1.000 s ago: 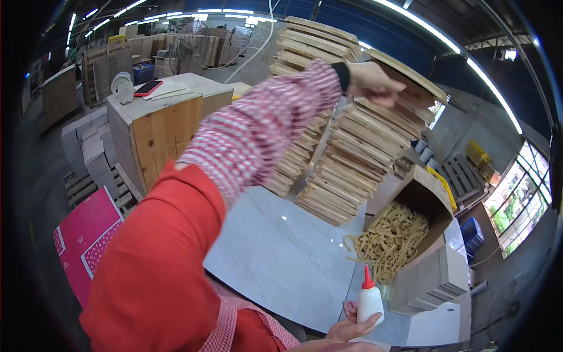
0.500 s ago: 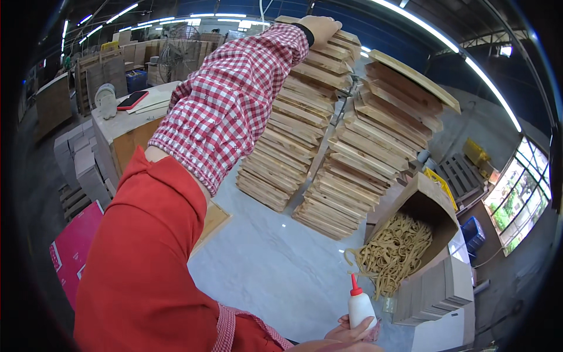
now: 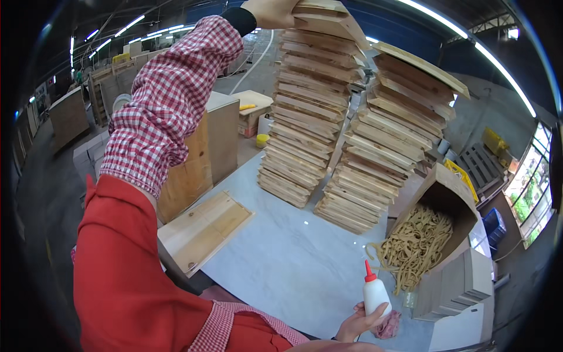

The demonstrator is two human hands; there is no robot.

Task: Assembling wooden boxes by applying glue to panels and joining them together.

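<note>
Holding the left hand [image 3: 272, 13] at twelve o'clock, the right hand [image 3: 355, 325] at five, well apart.
Touching the left wooden stack's [image 3: 306, 111] top with the left hand, showing too little to tell grip or opening; clasping a white bottle [image 3: 375, 293] at five o'clock in the curled right hand, beside a pink cloth [image 3: 387, 326].

At the right, tan strips [image 3: 419, 240] are spilled from the open mouth of a cardboard box [image 3: 458, 199], nearer than which grey slabs [image 3: 454, 284] are stacked. Farther right, a yellow crate [image 3: 461, 178], a blue crate [image 3: 494, 227] and a barred window [image 3: 531, 188] are seen. At the left, a wooden cabinet [image 3: 190, 170] is stood; beyond it, a small yellow tub [image 3: 262, 140] is placed. Strip lights [image 3: 495, 70] are hung overhead.
</note>
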